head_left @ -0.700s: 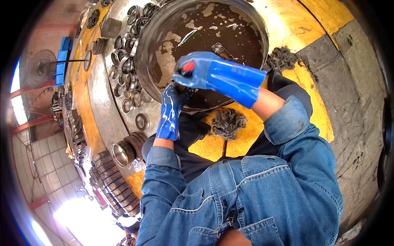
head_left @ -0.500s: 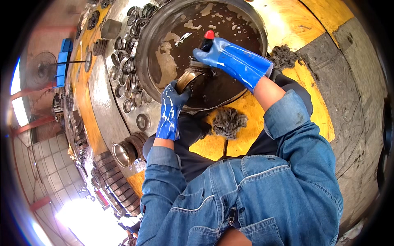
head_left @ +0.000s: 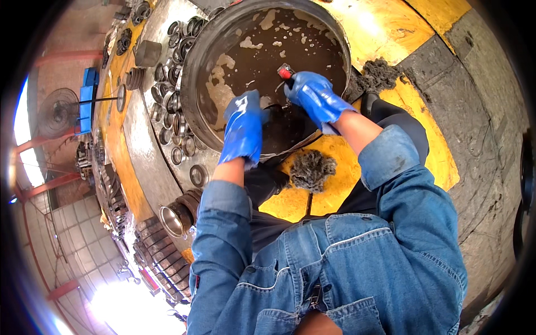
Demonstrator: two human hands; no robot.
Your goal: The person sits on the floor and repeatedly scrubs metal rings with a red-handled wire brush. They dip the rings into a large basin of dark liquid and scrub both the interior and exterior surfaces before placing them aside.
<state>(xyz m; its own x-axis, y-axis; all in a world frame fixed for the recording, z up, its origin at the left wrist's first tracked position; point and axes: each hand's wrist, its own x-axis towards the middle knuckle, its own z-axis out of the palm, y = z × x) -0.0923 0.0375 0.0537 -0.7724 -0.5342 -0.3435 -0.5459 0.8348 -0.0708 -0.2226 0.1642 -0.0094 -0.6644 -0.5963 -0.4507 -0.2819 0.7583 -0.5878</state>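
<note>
Both my hands wear wet blue rubber gloves and are over a large round basin (head_left: 192, 100) of dark brown liquid with patches of foam. My left hand (head_left: 244, 125) is closed at the near left part of the basin, blurred by motion. Beside its fingers, low at the liquid, shows a small part of a metal ring (head_left: 271, 111); the glove and the liquid hide most of it. To the right, my right hand (head_left: 314, 96) is wrapped round a tool with a black and red handle (head_left: 285, 72), the red end pointing up and left. The tool's working end is hidden.
Many metal rings (head_left: 176, 106) crowd the surface left of the basin, with one loose ring (head_left: 198, 175) nearer me. Stacked larger rings (head_left: 172, 219) stand by my left leg. Grey fibre clumps lie below the basin (head_left: 312, 170) and to its right (head_left: 381, 75). A fan (head_left: 58, 111) stands far left.
My left hand has moved up and right over the basin, and the ring in it has turned mostly out of sight. My right hand has shifted right and down with the tool, away from the ring.
</note>
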